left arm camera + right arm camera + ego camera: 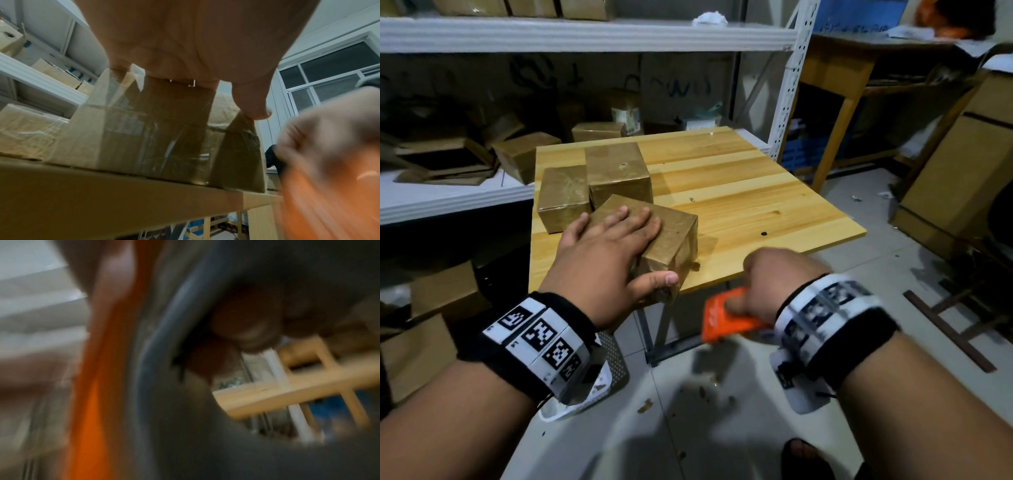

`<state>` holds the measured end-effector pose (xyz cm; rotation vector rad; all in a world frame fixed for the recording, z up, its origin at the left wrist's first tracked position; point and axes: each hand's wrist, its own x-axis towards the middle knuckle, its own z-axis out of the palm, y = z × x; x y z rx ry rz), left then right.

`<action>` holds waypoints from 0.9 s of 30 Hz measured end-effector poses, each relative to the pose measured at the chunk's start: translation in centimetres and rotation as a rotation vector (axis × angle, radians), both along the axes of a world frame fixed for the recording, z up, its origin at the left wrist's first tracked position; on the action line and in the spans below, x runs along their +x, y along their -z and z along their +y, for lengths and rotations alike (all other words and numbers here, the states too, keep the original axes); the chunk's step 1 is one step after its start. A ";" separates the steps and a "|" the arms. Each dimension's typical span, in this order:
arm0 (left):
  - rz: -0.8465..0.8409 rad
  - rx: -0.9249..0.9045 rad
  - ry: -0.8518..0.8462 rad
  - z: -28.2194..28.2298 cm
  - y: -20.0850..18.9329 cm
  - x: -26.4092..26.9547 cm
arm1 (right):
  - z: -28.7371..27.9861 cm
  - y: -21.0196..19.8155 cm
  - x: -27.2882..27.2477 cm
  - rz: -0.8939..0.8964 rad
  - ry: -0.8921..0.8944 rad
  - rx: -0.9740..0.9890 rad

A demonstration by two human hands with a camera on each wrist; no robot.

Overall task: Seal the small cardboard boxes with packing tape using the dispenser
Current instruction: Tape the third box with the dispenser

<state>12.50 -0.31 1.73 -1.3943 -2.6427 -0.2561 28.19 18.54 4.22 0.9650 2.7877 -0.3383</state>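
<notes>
A small brown cardboard box (674, 236) wrapped in clear tape sits at the near edge of the wooden table (756, 192). My left hand (613, 246) lies flat on its top, fingers straight, thumb against the near corner; from the left wrist view the palm (185, 40) presses the box (156, 138) from above. My right hand (774, 277) grips the orange tape dispenser (726, 318) just off the table's near edge, right of the box. In the right wrist view the dispenser (98, 386) is a motion-blurred orange streak.
Two more taped boxes (565, 195) (618, 174) stand behind the held one. White metal shelving (585, 34) on the left holds further boxes and flat cardboard. A wooden desk (839, 68) and large cartons (955, 164) stand at the right. A white basket (599, 383) sits on the tiled floor.
</notes>
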 end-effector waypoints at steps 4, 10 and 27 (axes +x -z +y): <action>-0.010 -0.005 0.002 0.0 -0.2 0.0 | 0.2 0.8 0.7 0.085 0.034 -0.207; -0.004 -0.009 0.000 -0.1 -0.4 -0.1 | 2.5 -2.4 3.3 0.580 0.231 -0.344; 0.101 -0.029 -0.107 0.5 -0.2 1.4 | 3.2 2.4 -4.0 0.464 0.089 0.185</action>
